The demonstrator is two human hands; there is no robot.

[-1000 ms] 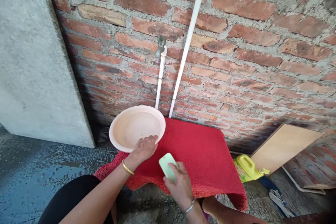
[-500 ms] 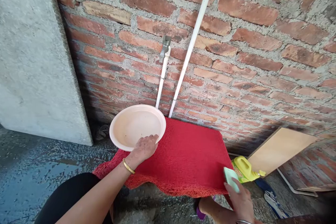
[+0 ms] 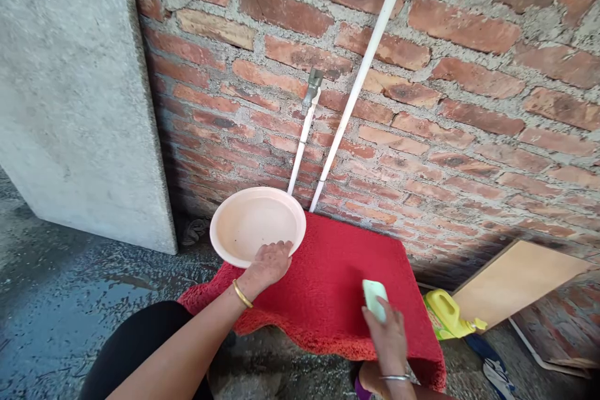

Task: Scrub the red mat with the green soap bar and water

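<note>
My left hand (image 3: pixel 270 264) is closed over the near rim of a pale pink basin (image 3: pixel 253 222), its fingers reaching inside. The basin rests at the left end of a red cloth (image 3: pixel 335 272) spread over a low, flat support. A few dark specks show on the basin's inner floor. Between the thumb and fingers of my right hand (image 3: pixel 388 331) is a pale green bar of soap (image 3: pixel 375 299), just over the right part of the cloth. Whether the soap touches the cloth I cannot tell. The cloth's front edge hangs down in folds.
Behind stands a brick wall (image 3: pixel 281 125) with a tap (image 3: pixel 312 86) and a long white pipe (image 3: pixel 360 78). A concrete slab (image 3: pixel 89 100) is at left. To the right are a yellow jug (image 3: pixel 445 312), a tan board (image 3: pixel 515 281) and a slipper (image 3: pixel 497 375). The floor (image 3: pixel 103 319) is wet.
My right hand has moved left with the soap, from the cloth's right edge to farther in over it. My left hand stays on the basin rim. The view has shifted slightly.
</note>
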